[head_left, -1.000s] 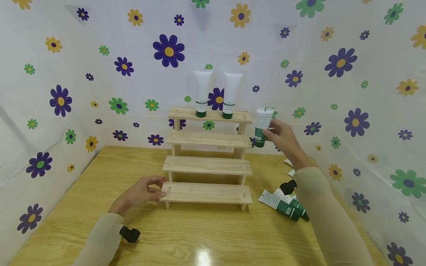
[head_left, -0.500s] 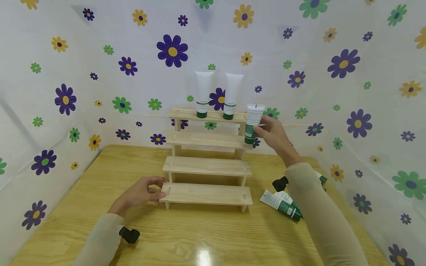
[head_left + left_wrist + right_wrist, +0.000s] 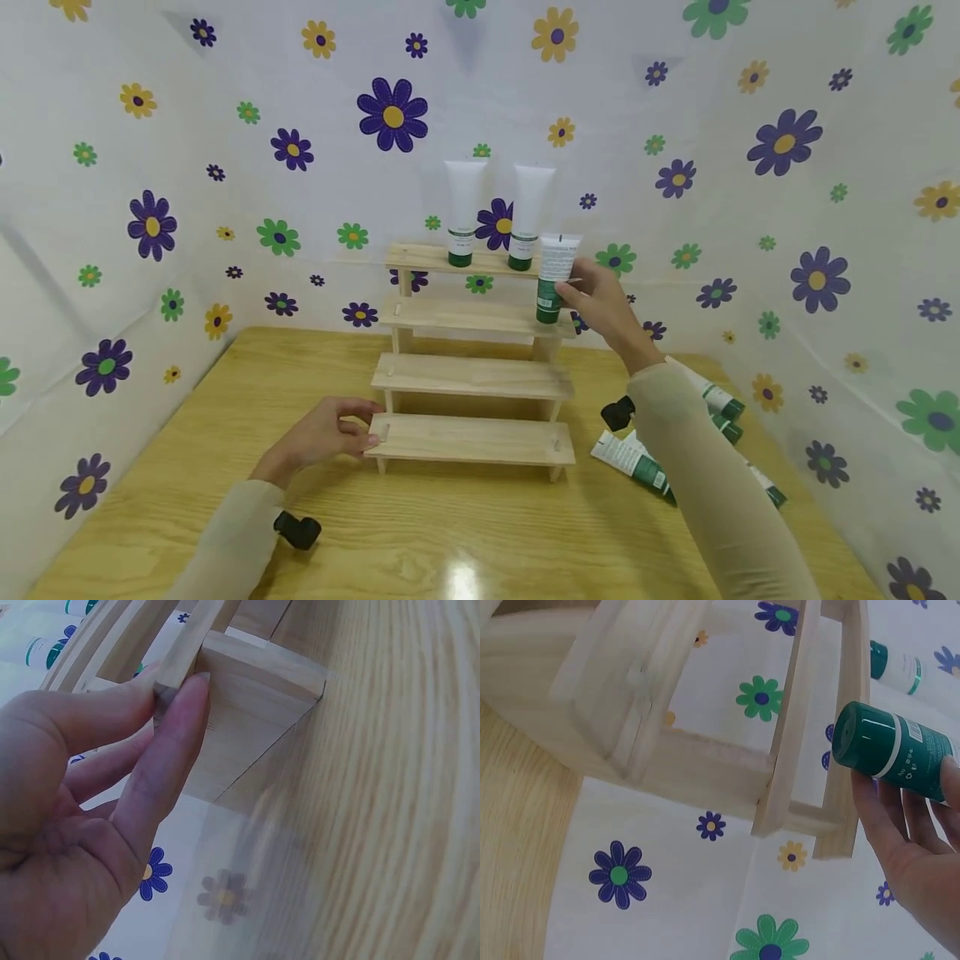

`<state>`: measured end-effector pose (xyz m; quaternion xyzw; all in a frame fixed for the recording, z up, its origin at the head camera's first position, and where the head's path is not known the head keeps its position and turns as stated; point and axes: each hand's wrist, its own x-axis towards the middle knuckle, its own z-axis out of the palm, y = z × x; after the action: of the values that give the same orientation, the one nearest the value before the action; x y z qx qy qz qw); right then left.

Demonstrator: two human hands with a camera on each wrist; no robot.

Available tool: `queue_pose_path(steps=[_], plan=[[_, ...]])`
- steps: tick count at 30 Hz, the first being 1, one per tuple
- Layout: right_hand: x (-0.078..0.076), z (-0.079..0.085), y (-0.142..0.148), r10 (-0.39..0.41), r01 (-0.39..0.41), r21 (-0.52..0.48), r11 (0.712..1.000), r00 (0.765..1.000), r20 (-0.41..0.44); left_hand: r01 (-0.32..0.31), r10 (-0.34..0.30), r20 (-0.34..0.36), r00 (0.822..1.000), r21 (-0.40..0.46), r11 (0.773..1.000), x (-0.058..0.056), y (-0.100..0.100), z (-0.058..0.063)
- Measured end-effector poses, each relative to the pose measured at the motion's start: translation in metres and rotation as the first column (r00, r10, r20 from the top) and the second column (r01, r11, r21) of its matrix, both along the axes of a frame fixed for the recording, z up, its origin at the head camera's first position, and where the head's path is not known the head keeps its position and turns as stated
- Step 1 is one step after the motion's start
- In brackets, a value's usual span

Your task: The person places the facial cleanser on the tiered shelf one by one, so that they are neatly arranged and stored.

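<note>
My right hand (image 3: 597, 302) holds a white-and-green squeeze tube (image 3: 555, 275), cap down, above the right end of the second-highest step. In the right wrist view its green cap (image 3: 864, 738) is apart from the boards. A four-step wooden display stand (image 3: 472, 437) stands on the table. My left hand (image 3: 330, 435) pinches the left end of its lowest board; in the left wrist view, thumb and finger grip the board end (image 3: 184, 667). On the top step, two white tubes, one left (image 3: 465, 200) and one right (image 3: 531, 204), stand upright on green caps.
Several more tubes (image 3: 637, 468) lie on the wooden table (image 3: 360, 533) right of the stand, partly hidden behind my right sleeve. A flower-patterned white sheet (image 3: 315, 200) encloses the back and sides. Black wrist cameras sit at both cuffs.
My right hand has carried the tube leftward, from beside the stand to over the second-highest step. My left hand has kept its hold on the lowest board.
</note>
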<state>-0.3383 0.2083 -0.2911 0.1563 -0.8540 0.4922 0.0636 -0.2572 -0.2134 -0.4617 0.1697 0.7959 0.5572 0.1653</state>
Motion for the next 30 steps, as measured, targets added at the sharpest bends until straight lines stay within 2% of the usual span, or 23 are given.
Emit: queue_pose_path(steps=[7,14,21,30], plan=[[-0.005,-0.004,-0.018,-0.001,0.002,-0.034,0.999,1.0,0.028,0.022,-0.022,-0.018,1.0,-0.001,1.0,-0.003,0.013,-0.004],[-0.008,-0.004,-0.042,0.015,-0.013,-0.077,0.997,0.999,0.032,0.028,-0.029,-0.027,0.999,-0.013,1.0,-0.004,0.014,-0.004],[-0.01,-0.003,-0.061,0.036,-0.035,-0.07,0.997,0.999,0.003,0.058,-0.058,-0.061,0.996,0.003,0.998,-0.004,0.01,-0.006],[-0.012,-0.006,-0.082,0.039,-0.039,-0.042,0.998,0.999,0.01,0.071,-0.071,-0.06,0.996,0.012,0.997,-0.004,0.012,-0.004]])
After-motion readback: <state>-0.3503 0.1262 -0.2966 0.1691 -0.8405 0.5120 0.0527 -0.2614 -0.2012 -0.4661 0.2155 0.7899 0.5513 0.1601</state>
